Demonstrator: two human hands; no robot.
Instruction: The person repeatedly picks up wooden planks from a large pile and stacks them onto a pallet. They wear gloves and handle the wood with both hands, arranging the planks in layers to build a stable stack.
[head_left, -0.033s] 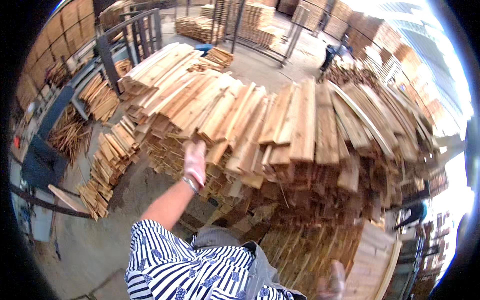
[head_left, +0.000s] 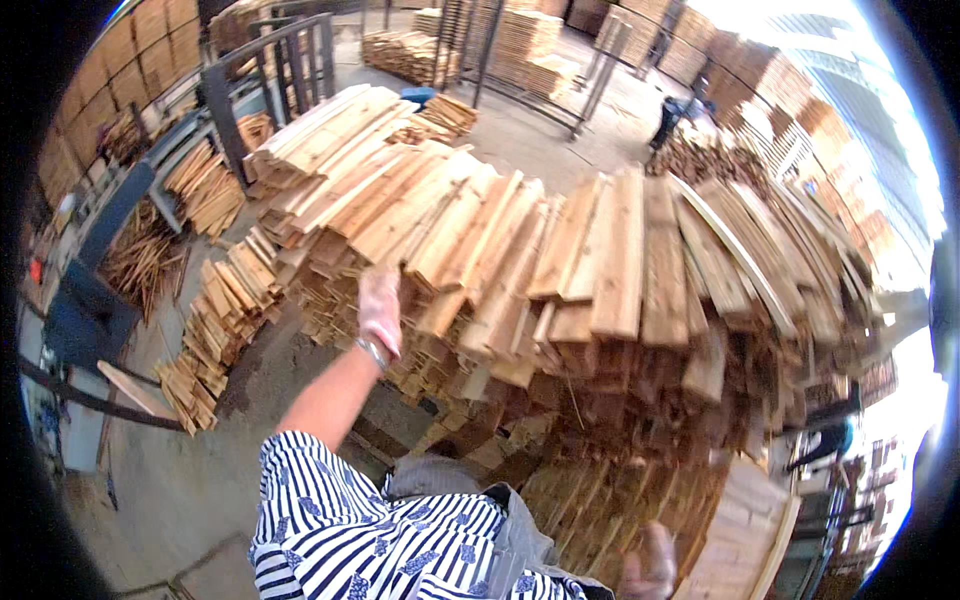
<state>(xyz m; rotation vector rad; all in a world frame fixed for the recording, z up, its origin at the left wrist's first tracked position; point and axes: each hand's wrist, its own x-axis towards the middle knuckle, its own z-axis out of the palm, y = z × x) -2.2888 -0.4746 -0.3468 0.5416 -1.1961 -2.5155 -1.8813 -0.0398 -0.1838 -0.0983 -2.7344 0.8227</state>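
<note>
A: Left hand?
B: Was at the near ends of the boards, piled ahead; couldn't tell finger spread or grip.
A: Right hand?
B: Blurred, was low by the plank stack; opening and hold, couldn't tell for all 5 fingers.

Floor: grey | left: short-board row | middle: plank stack, base unclear
</note>
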